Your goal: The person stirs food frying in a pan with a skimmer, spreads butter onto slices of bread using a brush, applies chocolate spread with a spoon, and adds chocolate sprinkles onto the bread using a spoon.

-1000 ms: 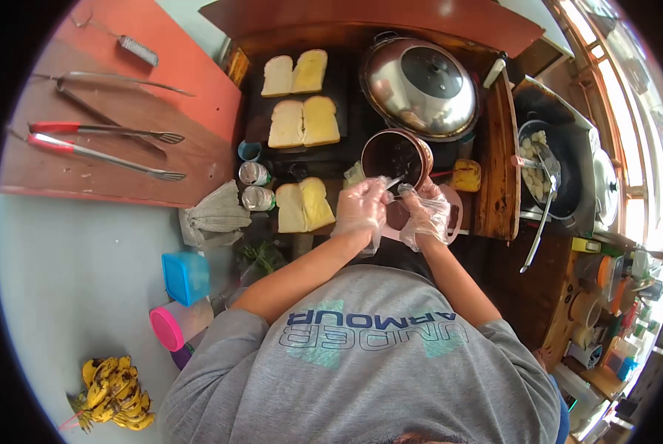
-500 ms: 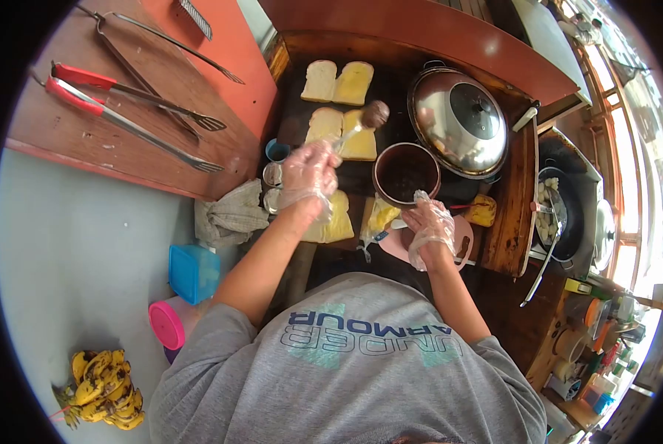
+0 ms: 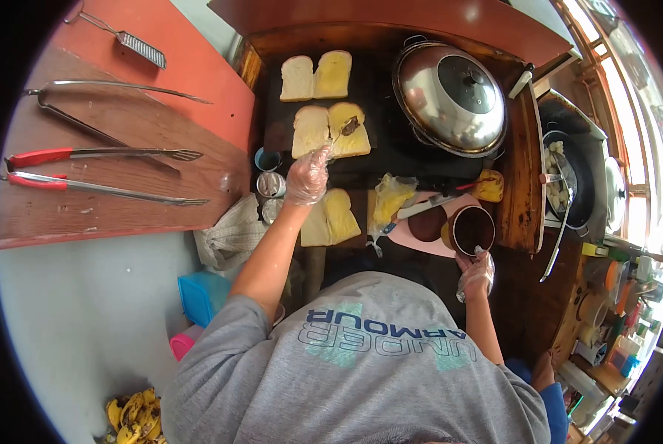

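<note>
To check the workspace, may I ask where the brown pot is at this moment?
In the head view, the brown pot is right of centre, in the right hand, overlapping the pink cutting board.

I'm watching a kitchen remotely: sliced bread (image 3: 310,130) lies just beyond the left hand (image 3: 309,177), a lidded pan (image 3: 438,111) sits ahead of the right hand (image 3: 475,275), a wok (image 3: 584,185) with food stands farther right, and tongs (image 3: 113,154) and a grater (image 3: 142,49) are well left. Home or shop, I can't say.
</note>
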`<state>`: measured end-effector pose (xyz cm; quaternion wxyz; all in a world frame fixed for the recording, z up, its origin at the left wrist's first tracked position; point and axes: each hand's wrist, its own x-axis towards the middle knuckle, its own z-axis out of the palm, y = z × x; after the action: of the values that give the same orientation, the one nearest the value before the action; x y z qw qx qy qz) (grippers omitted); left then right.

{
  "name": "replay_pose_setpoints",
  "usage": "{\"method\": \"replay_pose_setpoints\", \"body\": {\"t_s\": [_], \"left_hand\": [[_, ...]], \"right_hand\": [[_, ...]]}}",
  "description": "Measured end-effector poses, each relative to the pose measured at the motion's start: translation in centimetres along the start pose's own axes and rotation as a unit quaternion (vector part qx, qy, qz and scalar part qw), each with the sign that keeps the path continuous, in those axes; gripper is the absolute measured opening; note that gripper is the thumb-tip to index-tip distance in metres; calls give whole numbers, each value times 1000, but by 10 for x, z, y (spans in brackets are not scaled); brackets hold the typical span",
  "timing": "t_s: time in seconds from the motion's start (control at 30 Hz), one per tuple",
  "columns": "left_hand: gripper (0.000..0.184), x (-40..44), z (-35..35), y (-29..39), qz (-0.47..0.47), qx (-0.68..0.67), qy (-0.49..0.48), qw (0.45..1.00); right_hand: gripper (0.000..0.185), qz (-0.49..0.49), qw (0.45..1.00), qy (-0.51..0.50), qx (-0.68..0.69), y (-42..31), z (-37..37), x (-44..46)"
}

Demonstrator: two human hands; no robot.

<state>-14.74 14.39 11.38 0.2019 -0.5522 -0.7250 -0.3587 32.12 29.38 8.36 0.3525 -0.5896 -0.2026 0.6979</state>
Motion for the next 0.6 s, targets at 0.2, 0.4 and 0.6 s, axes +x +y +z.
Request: {"method": "replay_pose_setpoints", "body": {"t_s": [0.2,0.4,0.6], "left_hand": [[23,26,-6,-19,-52,-9,-31,998],[16,93,-36,-23,-266,102,-309,907],[21,118,-20,-35,-180,218,-321,904]], "right_hand": [[41,-31,997,-33,66,45,-51,61],[56,-36,996,-61,62,32,-39,42],[37,69,966,34,-246,22,-8,9]]}}
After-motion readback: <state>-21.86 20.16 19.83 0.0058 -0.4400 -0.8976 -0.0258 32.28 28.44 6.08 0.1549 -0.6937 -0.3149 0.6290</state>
